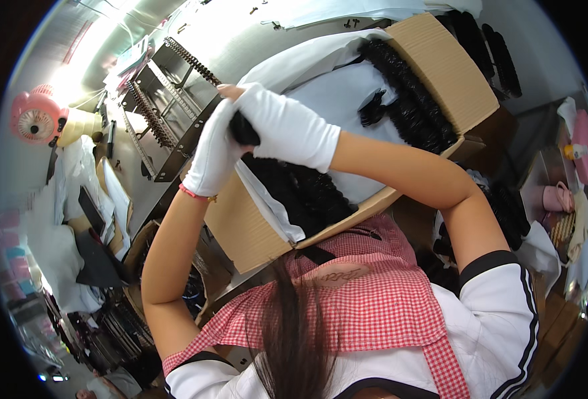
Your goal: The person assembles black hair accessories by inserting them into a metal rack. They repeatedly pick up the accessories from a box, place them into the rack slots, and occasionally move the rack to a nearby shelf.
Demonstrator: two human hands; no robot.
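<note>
My left hand [213, 149] and my right hand [284, 126], both in white gloves with some bare fingertips, meet above the left side of an open cardboard box [241, 229]. Between them they grip a small dark black object [243, 130], largely covered by the gloves, so its exact kind cannot be made out. White sheeting [307, 96] lines the box. Inside lie rows of glossy black pieces [424, 123] along the right and more black pieces [300, 189] at the near left. One loose black piece [374, 108] rests on the sheeting.
Left of the box, a metal rack [167, 100] carries rows of small dark pieces. A pink fan [38, 116] stands farther left. Small dark bits [352, 24] lie on the metal table at the back. Black bundles [500, 60] sit at the far right, and a pink cup [557, 197] stands right.
</note>
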